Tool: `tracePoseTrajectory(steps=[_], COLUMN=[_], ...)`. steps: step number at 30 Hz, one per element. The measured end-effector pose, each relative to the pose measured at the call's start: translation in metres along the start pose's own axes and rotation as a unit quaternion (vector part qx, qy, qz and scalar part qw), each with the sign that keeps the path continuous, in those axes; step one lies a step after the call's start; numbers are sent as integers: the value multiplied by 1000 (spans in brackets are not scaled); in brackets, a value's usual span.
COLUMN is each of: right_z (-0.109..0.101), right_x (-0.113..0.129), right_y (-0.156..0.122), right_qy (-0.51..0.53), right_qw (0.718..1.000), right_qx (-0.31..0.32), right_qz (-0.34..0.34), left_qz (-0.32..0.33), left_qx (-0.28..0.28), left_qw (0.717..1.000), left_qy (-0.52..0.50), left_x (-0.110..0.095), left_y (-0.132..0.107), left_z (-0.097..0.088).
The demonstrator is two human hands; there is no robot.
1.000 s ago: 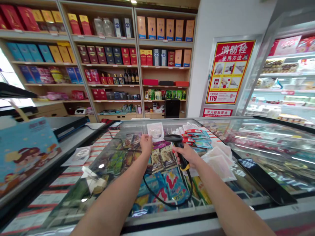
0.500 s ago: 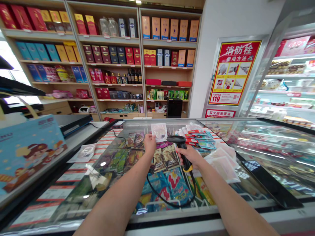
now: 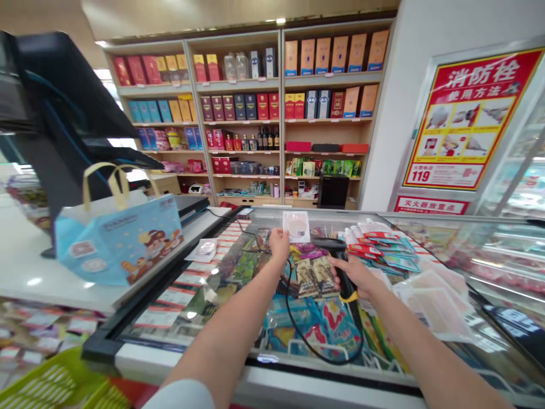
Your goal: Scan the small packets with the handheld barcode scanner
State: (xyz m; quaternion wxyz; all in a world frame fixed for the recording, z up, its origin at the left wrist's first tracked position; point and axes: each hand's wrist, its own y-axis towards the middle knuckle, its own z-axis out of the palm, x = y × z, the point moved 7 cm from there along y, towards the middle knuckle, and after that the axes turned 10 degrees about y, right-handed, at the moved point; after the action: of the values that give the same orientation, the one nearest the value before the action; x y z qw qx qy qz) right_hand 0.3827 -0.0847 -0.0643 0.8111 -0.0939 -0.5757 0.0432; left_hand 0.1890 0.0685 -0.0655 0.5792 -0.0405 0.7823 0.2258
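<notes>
My left hand [image 3: 280, 244] is closed on the edge of a small flat square packet [image 3: 298, 227], whitish and see-through with a small printed code on it. The packet is held up above the glass lid, facing me. Wrapped in my right hand [image 3: 355, 274] is a black handheld barcode scanner [image 3: 346, 262] with a yellow band at the base of its grip. Its head points left, a little below and right of the packet. The scanner's black cable [image 3: 304, 336] loops down over the glass freezer lid [image 3: 232, 309].
Red-and-blue sachets [image 3: 385, 250] lie piled right of the scanner, with translucent packets [image 3: 436, 301] nearer me. Another flat packet [image 3: 205, 250] rests at left. A blue paper bag [image 3: 128, 238] stands on the left counter by a black monitor [image 3: 68, 96]. Shelves [image 3: 238, 122] line the back wall.
The view has swung left, so everything sits farther right and the whole bag and monitor show. The packet faces me a little more squarely. Both hands keep their holds.
</notes>
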Motion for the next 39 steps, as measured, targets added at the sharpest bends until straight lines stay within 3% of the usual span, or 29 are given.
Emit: tracePoseTrajectory(steps=[4, 12, 15, 17, 20, 24, 29, 33, 36, 39], right_z=[41, 149, 182, 201, 222, 240, 246, 234, 211, 175], right_x=[-7, -40, -51, -57, -66, -76, -78, -67, -51, -31], right_y=[4, 19, 24, 28, 34, 40, 40, 39, 36, 29], right_qy=[-9, -1, -5, -5, -7, -18, -21, -9, -5, 10], right_qw=[999, 993, 990, 989, 987, 985, 985, 986, 989, 993], right_qx=[30, 109, 131, 142, 147, 156, 158, 157, 146, 121], right_qz=[18, 46, 48, 52, 62, 74, 72, 58, 34, 3], left_qz=[-12, -29, -25, -12, -5, -15, 26, 39, 56, 96], left_qx=[-25, -110, -127, -121, -84, -32, -67, -74, -97, -65], left_qw=[999, 978, 955, 932, 895, 851, 809, 809, 822, 834], left_qy=[31, 174, 268, 342, 439, 525, 584, 582, 559, 540], left_x=[17, 57, 62, 62, 64, 69, 61, 55, 45, 28], left_y=[18, 53, 64, 70, 76, 77, 73, 70, 69, 60], left_z=[-61, -201, -240, -257, -268, -266, -260, -261, -258, -229])
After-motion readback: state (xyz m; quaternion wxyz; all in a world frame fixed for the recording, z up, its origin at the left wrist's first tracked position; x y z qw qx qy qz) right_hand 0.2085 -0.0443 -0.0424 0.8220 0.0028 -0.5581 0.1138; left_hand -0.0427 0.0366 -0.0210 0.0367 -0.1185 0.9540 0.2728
